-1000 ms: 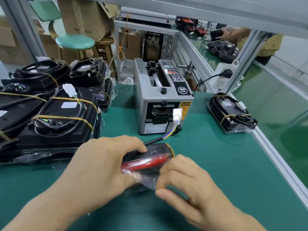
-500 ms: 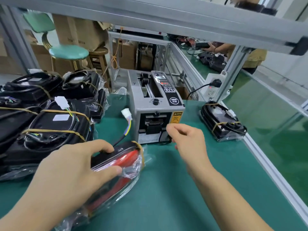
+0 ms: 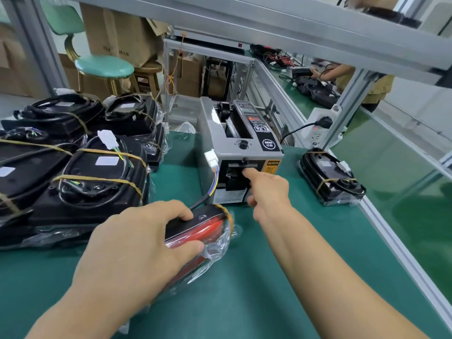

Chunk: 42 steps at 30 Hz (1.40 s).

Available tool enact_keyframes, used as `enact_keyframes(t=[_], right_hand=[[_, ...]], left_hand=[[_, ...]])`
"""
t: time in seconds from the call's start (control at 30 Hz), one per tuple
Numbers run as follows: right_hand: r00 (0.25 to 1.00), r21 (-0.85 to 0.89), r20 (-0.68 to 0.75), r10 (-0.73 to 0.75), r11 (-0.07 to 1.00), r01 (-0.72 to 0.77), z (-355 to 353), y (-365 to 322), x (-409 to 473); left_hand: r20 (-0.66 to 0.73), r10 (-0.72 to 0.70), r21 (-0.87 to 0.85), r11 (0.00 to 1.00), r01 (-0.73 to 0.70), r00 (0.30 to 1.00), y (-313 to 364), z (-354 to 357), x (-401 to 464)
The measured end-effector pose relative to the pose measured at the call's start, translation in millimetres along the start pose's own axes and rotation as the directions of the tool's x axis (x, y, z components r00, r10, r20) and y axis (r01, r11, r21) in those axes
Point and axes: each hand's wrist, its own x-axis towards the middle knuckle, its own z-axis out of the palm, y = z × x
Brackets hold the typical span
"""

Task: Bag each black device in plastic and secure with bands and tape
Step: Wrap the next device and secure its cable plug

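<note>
Bench: smooth green mat table (image 3: 281, 277) with a grey metal frame above it and brown boxes behind.

Task's thing: black and red hard plastic device in a clear crinkly plastic bag (image 3: 198, 231), standing on its edge on the mat, near the middle, just in front of the tape machine.

Band: 1 thin tan rubber band (image 3: 227, 214) goes round its far end.

Wire: black cable with a white plastic plug (image 3: 210, 158) sticks up out of it, beside the machine.

Left hand: left hand (image 3: 132, 245) has fingers wrapped over the top and thumb on the side, clamped on the bagged device.

Right hand: right hand (image 3: 266, 189) has 1 finger out straight at the dark slot, the other fingers curled in. I cannot tell if it has tape yet.

Machine: grey boxy metal tape cutter (image 3: 241, 152), hard corners, round black knob, yellow warning sticker.

Risk 1: the slot likely has a blade, so a finger pushed in too far could get cut.

Risk 2: the bag is slippery and loose, so it could open up if the left hand lets go.

Risk 3: sticky tape could fold on itself and go to waste.

Done pile: black bagged devices with tan bands (image 3: 80, 172) stacked on the left; 1 more (image 3: 330, 177) lies alone on the right.
</note>
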Motion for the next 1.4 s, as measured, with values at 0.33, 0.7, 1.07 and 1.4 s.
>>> enact_keyframes(t=[0.33,0.7,1.07,1.4], right_hand=[[0.755,-0.173,0.655,-0.017,0.970,0.173,-51,1,-80],[0.794,-0.207,0.608,-0.007,0.964,0.166,-44,9,-86],[0.794,-0.208,0.607,-0.005,0.964,0.165,-41,11,-88],[0.804,-0.152,0.590,-0.077,0.967,0.204,-40,15,-93]], left_hand=[[-0.006,0.107,-0.042,0.993,-0.107,0.994,0,6,-6],[-0.059,0.141,-0.076,0.986,-0.145,0.988,0,9,-10],[-0.097,0.143,-0.099,0.983,-0.153,0.985,3,8,-10],[-0.101,0.175,-0.084,0.979,-0.183,0.979,0,8,-14]])
